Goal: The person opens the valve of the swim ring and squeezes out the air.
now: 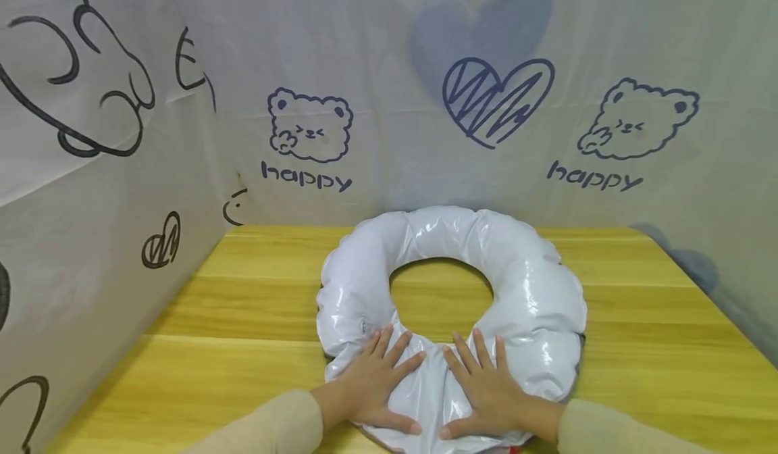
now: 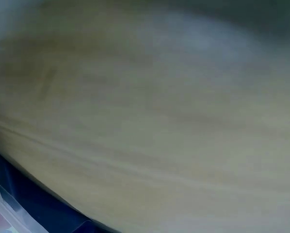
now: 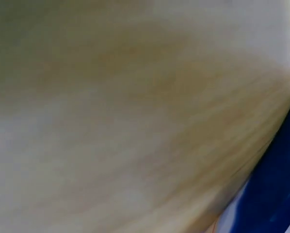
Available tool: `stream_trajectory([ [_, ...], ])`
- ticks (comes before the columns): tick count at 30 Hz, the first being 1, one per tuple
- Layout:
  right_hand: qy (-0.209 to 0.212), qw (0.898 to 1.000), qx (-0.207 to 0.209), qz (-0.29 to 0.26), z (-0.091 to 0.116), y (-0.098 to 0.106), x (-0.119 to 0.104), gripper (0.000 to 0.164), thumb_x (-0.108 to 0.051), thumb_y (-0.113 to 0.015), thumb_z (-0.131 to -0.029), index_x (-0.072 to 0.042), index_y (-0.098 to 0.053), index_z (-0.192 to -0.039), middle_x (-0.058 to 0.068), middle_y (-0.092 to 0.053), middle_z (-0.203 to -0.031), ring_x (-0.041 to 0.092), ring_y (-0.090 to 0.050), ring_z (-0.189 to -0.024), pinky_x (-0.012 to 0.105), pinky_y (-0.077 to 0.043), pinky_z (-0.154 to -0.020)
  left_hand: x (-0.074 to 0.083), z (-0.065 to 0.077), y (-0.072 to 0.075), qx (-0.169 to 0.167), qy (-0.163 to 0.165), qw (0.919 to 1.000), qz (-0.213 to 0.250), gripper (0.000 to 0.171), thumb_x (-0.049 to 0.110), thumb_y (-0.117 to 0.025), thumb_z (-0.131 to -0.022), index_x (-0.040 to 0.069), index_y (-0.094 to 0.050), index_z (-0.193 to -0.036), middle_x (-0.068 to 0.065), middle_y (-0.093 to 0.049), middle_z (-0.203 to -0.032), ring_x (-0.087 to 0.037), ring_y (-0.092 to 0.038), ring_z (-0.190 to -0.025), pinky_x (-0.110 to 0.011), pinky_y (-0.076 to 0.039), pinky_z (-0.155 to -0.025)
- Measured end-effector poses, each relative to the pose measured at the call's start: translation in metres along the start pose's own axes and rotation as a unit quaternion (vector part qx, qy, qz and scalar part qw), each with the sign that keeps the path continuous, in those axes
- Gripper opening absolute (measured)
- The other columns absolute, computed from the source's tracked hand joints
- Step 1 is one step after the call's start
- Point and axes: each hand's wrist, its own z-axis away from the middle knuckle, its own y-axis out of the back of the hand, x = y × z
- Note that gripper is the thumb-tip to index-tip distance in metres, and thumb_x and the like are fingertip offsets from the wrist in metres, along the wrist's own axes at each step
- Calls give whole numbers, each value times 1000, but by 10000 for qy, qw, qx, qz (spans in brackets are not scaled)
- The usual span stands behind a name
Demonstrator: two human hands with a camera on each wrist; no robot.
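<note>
A white, glossy inflatable swim ring [image 1: 535,285] lies on the wooden table, puffed up at the back and sides. Its near part looks flatter and creased. My left hand [image 1: 372,381] presses on this near part, left of the middle, with fingers spread. Beside it, my right hand [image 1: 491,390] rests on the same part, palm down and fingers spread. The two thumbs point toward each other without touching. Neither hand shows in the wrist views, where a dark blue glossy surface [image 2: 38,201] enters at a lower corner, probably the ring's underside.
The yellow wood-grain table [image 1: 261,305] extends on both sides of the ring and shows through its hole. A pale cloth backdrop [image 1: 389,143] with bear and heart drawings stands behind the table, with cloth at the left and right too.
</note>
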Motion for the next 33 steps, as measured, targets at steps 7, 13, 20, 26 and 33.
stream_trajectory([
  [7, 2, 9992, -214, -325, -2, 1, -3, 118, -79, -53, -67, 3, -20, -145, 31, -8, -151, 56, 4, -135, 73, 6, -99, 5, 2, 5, -21, 5, 10000, -35, 97, 76, -47, -75, 15, -25, -147, -20, -19, -153, -49, -16, -137, -56, -21, -110],
  [13, 305, 9976, -433, -450, -2, 6, 7, 117, -77, -54, -69, 2, -16, -146, 30, -4, -151, 55, 6, -135, 74, 8, -99, 13, 4, 4, 72, 331, 9994, 1, 98, 77, -45, -75, 15, -23, -148, -21, -19, -153, -48, -19, -137, -54, -23, -110],
  [20, 885, 9930, -483, -619, -5, 15, 34, 114, -72, -60, -68, -2, -17, -147, 28, -5, -152, 55, 5, -135, 66, 17, -102, 28, 5, 7, 0, 927, 9912, 940, 97, 78, -40, -77, 17, -18, -149, -22, -17, -153, -53, -13, -136, -59, -17, -110],
  [26, 1265, 9916, -252, -110, -5, 21, 57, 116, -77, -56, -63, -7, -19, -148, 26, -8, -153, 53, -1, -137, 35, 34, -98, 42, 0, 18, -10, 1290, 9772, 1687, 94, 75, -37, -81, 13, -18, -149, -27, -18, -151, -56, -12, -134, -61, -16, -109],
  [33, 1956, 9732, 467, 1118, 1, 37, 77, 111, -78, -53, -60, -7, -32, -143, 25, -27, -148, 18, 25, -139, 27, 31, -103, 56, -3, 43, 41, 1116, 9641, 2411, 84, 67, -29, -90, 7, -20, -148, -29, -16, -151, -53, -7, -137, -61, -20, -108],
])
